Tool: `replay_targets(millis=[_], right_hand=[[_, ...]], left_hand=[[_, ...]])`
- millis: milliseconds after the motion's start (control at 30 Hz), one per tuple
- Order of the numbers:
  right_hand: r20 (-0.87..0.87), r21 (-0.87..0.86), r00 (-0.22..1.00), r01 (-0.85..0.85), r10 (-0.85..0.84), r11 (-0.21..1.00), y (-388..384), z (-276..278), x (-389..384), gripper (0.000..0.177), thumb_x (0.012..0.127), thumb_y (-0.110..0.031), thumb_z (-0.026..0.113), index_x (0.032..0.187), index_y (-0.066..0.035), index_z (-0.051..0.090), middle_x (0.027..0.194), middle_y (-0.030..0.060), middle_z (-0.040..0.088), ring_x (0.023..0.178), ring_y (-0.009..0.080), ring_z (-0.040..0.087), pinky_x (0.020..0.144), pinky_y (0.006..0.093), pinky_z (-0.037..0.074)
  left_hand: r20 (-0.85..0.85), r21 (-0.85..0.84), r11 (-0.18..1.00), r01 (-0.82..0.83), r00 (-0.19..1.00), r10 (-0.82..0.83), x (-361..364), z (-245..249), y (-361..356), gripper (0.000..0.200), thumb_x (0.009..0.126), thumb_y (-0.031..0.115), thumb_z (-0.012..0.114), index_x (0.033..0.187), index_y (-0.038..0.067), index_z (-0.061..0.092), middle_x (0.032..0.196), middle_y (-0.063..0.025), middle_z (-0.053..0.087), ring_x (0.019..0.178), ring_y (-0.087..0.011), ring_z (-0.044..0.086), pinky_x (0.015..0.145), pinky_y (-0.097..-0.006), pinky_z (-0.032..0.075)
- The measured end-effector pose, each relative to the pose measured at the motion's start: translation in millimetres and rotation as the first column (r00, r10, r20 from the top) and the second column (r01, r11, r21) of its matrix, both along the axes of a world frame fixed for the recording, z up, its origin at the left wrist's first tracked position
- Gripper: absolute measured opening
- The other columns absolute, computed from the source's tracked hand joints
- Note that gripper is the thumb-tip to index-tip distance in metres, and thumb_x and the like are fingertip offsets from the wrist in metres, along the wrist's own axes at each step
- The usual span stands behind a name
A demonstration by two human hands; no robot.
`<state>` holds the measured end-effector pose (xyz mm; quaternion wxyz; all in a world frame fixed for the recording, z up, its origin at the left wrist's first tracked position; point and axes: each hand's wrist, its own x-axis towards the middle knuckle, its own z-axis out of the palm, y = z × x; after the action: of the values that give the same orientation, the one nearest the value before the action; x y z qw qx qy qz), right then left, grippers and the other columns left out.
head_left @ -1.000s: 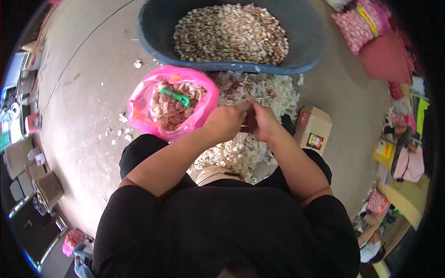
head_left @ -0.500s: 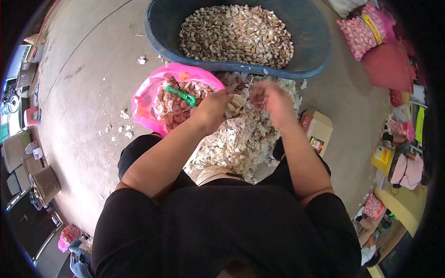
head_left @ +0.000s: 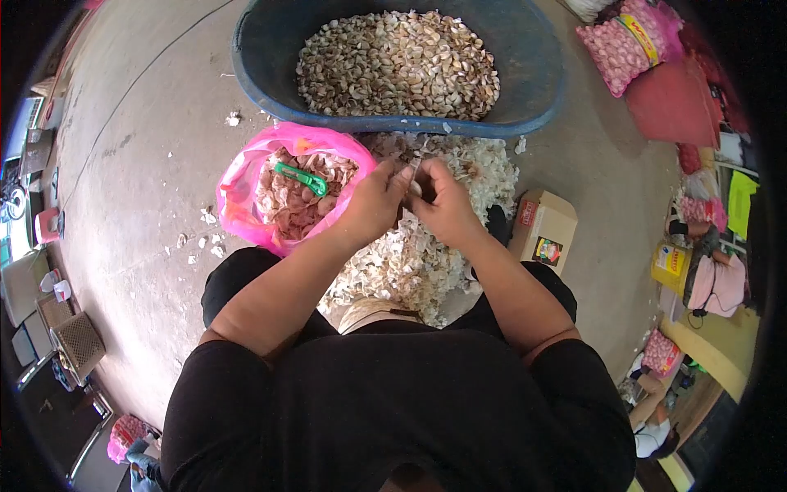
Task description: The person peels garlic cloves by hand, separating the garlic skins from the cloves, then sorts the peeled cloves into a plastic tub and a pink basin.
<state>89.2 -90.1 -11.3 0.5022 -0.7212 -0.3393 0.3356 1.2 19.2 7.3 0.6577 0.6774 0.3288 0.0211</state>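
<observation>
Both hands meet above a heap of papery garlic skins [head_left: 410, 262]. My left hand [head_left: 373, 201] is closed, its thumb and fingers pinching a pale garlic bulb [head_left: 416, 187] that is mostly covered by fingers. From the other side my right hand [head_left: 447, 209] also grips the garlic, fingertips against it. Just left of my hands stands an opened pink plastic bag [head_left: 238, 176] with garlic and loose skins inside. A green utility knife [head_left: 302, 179] lies on top of that garlic.
Ahead is a large blue tub [head_left: 533, 107] holding many garlic cloves [head_left: 402, 66]. A cardboard box [head_left: 548, 230] sits to the right. Farther right are a filled pink net bag [head_left: 619, 53], a red sheet [head_left: 672, 102] and a yellow container [head_left: 670, 266]. Other people are partly visible at the edges.
My right hand, blurred and apart on the right before, has come in to the garlic beside my left hand. The whole view has shifted slightly, moving the tub and bag a little left.
</observation>
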Motion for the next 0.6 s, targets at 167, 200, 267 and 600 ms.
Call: replay_targets(millis=[167,200,267,600], right_hand=[[0.039,-0.135,0.996,-0.069,0.075,0.988,-2.4,17.8,0.7,0.023,0.074,-0.001,0.056,0.091,-0.004,0.040,0.074,0.0043,0.051,0.068,0.0082,0.045,0.062,0.0241,0.041],[0.003,-0.118,0.996,-0.084,0.084,0.990,-3.7,15.1,2.5,0.023,0.074,-0.001,0.056,0.091,-0.003,0.040,0.074,0.0042,0.051,0.068,0.0082,0.045,0.062,0.0240,0.040],[0.012,-0.042,0.993,-0.113,0.114,0.993,-6.4,8.1,6.8,0.023,0.072,-0.003,0.058,0.086,-0.003,0.040,0.069,0.0047,0.048,0.061,0.0110,0.042,0.057,0.0253,0.038],[-0.611,0.044,0.791,-0.023,0.044,0.999,-17.7,35.9,13.7,0.010,0.078,-0.006,0.051,0.082,-0.006,0.042,0.066,0.0021,0.047,0.053,0.0097,0.045,0.049,0.0254,0.040]], left_hand=[[0.058,0.067,0.995,-0.070,0.996,0.066,-0.1,-26.5,-19.8,0.028,0.087,0.024,0.043,0.091,-0.004,0.045,0.073,-0.0165,0.058,0.068,-0.0210,0.058,0.059,-0.0306,0.045],[0.051,0.060,0.994,-0.091,0.995,0.088,1.0,-24.6,-22.4,0.028,0.087,0.023,0.043,0.091,-0.004,0.045,0.073,-0.0166,0.058,0.068,-0.0209,0.058,0.059,-0.0305,0.045],[0.033,-0.040,0.994,-0.103,0.994,0.105,1.8,-16.7,-26.1,0.027,0.088,0.023,0.042,0.092,-0.004,0.045,0.072,-0.0130,0.056,0.064,-0.0195,0.055,0.057,-0.0294,0.044],[-0.078,-0.598,0.778,-0.191,0.981,0.180,5.4,20.3,-8.7,0.033,0.088,0.035,0.037,0.096,0.005,0.046,0.064,-0.0022,0.047,0.047,-0.0096,0.041,0.038,-0.0221,0.032]])
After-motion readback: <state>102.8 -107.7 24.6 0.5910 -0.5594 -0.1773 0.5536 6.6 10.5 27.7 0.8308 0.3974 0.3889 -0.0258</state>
